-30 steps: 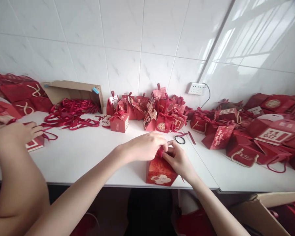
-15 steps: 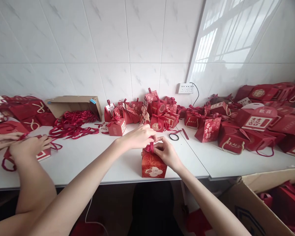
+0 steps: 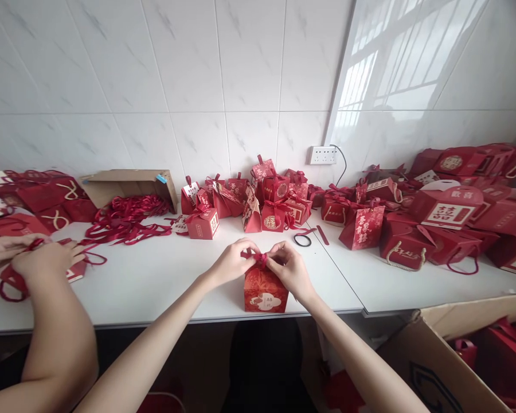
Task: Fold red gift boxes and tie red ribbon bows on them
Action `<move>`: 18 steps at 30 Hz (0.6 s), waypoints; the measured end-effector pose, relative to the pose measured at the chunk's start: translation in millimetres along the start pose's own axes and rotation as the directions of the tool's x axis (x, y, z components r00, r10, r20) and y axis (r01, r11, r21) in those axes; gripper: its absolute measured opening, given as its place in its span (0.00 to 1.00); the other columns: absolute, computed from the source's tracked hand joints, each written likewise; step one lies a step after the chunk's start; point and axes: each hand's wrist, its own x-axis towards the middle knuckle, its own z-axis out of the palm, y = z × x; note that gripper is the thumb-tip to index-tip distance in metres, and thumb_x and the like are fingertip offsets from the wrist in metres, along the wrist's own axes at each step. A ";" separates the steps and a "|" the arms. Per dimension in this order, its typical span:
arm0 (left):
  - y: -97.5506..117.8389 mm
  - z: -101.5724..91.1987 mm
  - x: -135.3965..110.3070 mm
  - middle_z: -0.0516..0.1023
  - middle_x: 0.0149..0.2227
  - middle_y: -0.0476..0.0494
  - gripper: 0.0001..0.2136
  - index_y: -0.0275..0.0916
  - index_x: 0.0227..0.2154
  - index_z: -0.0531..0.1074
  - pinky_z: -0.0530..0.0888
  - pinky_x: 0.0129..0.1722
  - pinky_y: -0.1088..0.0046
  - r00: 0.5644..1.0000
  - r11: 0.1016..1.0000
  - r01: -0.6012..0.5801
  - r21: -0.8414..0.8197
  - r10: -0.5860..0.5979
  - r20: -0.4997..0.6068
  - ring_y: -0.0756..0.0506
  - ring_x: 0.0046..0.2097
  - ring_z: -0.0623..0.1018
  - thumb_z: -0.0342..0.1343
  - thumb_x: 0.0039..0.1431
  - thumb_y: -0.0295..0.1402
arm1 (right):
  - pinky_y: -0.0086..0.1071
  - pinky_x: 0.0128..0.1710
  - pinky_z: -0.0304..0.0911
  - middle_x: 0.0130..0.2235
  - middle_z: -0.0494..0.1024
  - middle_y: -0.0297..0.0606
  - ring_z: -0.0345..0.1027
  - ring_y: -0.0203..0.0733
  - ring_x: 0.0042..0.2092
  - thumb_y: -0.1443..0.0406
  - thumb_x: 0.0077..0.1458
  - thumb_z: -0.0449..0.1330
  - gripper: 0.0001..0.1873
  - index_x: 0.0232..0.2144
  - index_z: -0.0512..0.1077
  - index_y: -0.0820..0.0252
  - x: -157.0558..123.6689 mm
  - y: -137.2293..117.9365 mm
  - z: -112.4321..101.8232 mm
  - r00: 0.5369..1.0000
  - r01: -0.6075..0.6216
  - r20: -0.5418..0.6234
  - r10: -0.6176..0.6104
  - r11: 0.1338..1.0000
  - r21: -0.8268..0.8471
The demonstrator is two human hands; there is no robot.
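Note:
A small red gift box (image 3: 265,291) with a pale label stands at the near edge of the white table (image 3: 163,278). A red ribbon (image 3: 261,259) crosses its top. My left hand (image 3: 233,261) pinches the ribbon from the left. My right hand (image 3: 289,268) pinches it from the right, and the fingertips of both meet above the box.
Another person's hands (image 3: 40,259) work on a flat red bag at the far left. Loose red ribbons (image 3: 126,218) spill from a cardboard tray (image 3: 126,182). Several finished red boxes (image 3: 258,198) line the wall. Red bags (image 3: 447,221) cover the right side. An open carton (image 3: 451,355) stands below right.
My left hand has drawn back from over the box top to its left side, and both hands now pinch the ribbon symmetrically. The view has steadied after tilting upward.

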 end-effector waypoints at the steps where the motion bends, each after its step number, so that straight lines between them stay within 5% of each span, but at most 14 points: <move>1: 0.1 2.3 -4.6 0.73 0.35 0.45 0.04 0.38 0.29 0.69 0.69 0.41 0.71 1.000 1.000 -0.011 0.002 0.011 -0.006 0.47 0.40 0.72 0.50 0.52 0.27 | 0.34 0.34 0.66 0.28 0.74 0.35 0.70 0.40 0.32 0.58 0.47 0.60 0.13 0.28 0.60 0.55 -0.3 -0.4 0.3 1.000 0.008 -0.007 -0.008 1.000 -0.016; 11: 13.8 19.2 -23.5 0.74 0.41 0.43 0.07 0.38 0.32 0.73 0.65 0.50 0.64 0.994 0.997 0.072 -0.013 -0.073 -0.084 0.43 0.47 0.70 0.54 0.54 0.35 | 0.33 0.33 0.63 0.27 0.72 0.34 0.67 0.38 0.30 0.61 0.48 0.59 0.08 0.26 0.63 0.57 -2.8 -3.6 -1.6 0.999 0.031 -0.035 -0.039 0.981 -0.189; 18: 7.1 26.7 -20.9 0.74 0.40 0.44 0.07 0.40 0.31 0.75 0.66 0.50 0.64 0.983 0.981 0.133 -0.139 -0.148 -0.108 0.42 0.48 0.70 0.53 0.54 0.34 | 0.31 0.31 0.63 0.28 0.72 0.34 0.67 0.37 0.30 0.59 0.51 0.58 0.09 0.28 0.65 0.58 1.0 -3.2 -12.8 0.992 0.103 0.097 -0.082 0.969 -0.223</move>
